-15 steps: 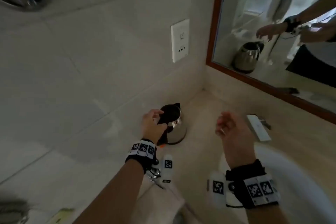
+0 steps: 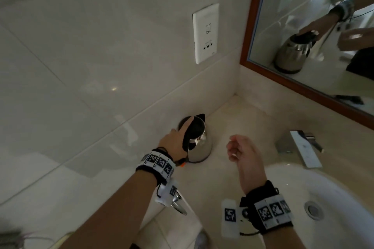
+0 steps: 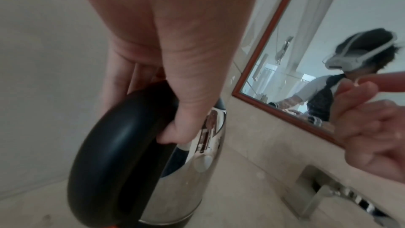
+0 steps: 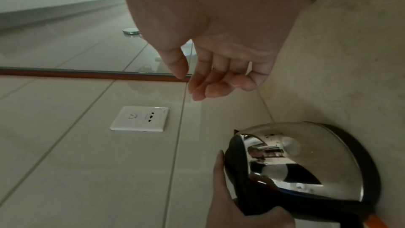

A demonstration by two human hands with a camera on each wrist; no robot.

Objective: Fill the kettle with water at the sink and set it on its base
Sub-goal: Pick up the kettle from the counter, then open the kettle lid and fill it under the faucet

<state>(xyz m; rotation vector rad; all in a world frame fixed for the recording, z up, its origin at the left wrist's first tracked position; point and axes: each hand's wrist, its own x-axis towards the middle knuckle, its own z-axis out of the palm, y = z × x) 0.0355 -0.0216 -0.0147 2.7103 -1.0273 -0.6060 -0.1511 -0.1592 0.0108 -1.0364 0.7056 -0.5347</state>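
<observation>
The kettle stands upright in the back left corner of the counter, close against the tiled side wall and a little out from the back wall under the mirror. Its black handle arches over the side nearest the person, and its spout points away toward the corner. A dark band runs round its foot in the right wrist view, but I cannot tell whether that is a separate base.

The left hand is on the kettle: its fingers lie over the top of the handle and the thumb curls under it, so it grips the handle, as the left wrist view shows. The right hand hangs in the air just to the right of the kettle, apart from it, fingers loosely curled and holding nothing.

The sink lies at the right front of the counter, with the tap at its back edge, between the basin and the mirror wall. So the kettle is to the left of the basin and farther back, and the carry runs rightward and toward the person. The left hand, already on the handle, is the one placed to lift; the right hand is between kettle and tap, nearer the tap, and looks best placed to work it or open the lid.
</observation>
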